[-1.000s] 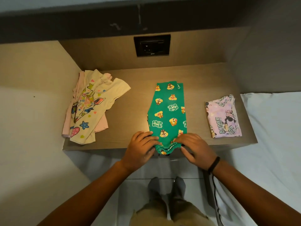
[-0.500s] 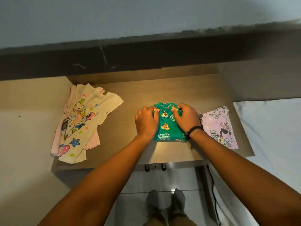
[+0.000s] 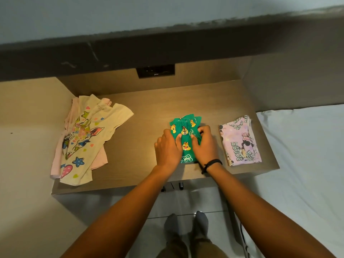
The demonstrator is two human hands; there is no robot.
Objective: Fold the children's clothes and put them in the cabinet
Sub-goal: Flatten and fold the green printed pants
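Observation:
Green children's pants (image 3: 184, 130) printed with chipmunks lie folded in half on the wooden desk (image 3: 145, 146). My left hand (image 3: 168, 148) rests flat on their left side. My right hand (image 3: 204, 143) lies on their right side, fingers curled at the fabric's edge. A yellow printed shirt (image 3: 87, 138) lies spread out over a pink garment (image 3: 99, 159) at the desk's left. A folded lilac printed garment (image 3: 241, 142) sits at the desk's right.
A dark socket panel (image 3: 155, 71) is set in the back wall under a dark shelf. A white bed (image 3: 305, 164) adjoins the desk on the right. A beige wall panel borders it on the left. My feet stand on the tiled floor below.
I folded the waistband end of the green pants away from me, over the legs, halving their length. My hands have since slid back and now press on the folded pants.

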